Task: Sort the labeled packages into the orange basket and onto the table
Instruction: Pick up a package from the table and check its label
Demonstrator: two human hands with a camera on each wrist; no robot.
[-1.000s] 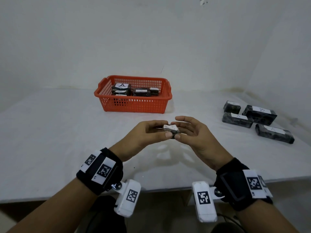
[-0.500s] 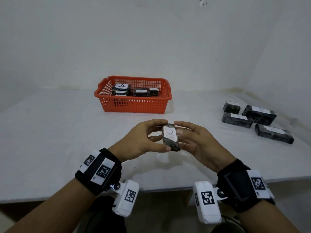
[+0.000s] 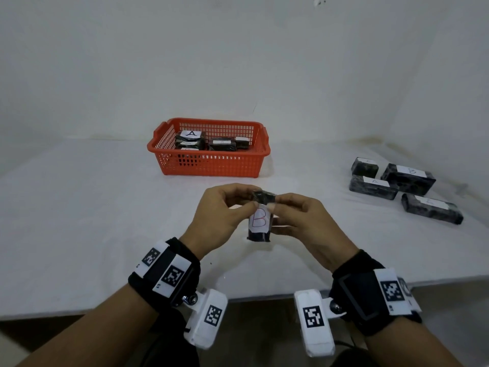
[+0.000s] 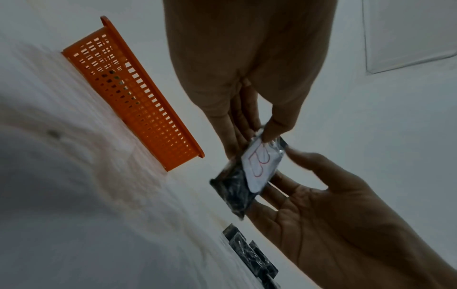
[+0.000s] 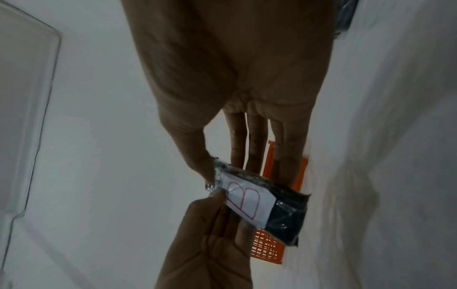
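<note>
Head view: my left hand [image 3: 219, 215] and right hand [image 3: 304, 221] pinch the top of a package [image 3: 259, 223] marked B, held above the table [image 3: 79, 207], the basket [image 3: 211, 162] beyond my fingers. Left wrist view: my thumb presses the label. Right wrist view: my fingers curl behind the package.

You can read a red hand-drawn "B" on the white label of the small dark package [image 3: 259, 221] held between your two hands. In the orange basket [image 3: 211, 165], one package [image 3: 190, 137] shows a black "A". On the worktop at your right, one package [image 3: 408, 178] reads "B" and the package [image 3: 373, 186] beside it "A"; the other labels there are too faint to read.
</note>
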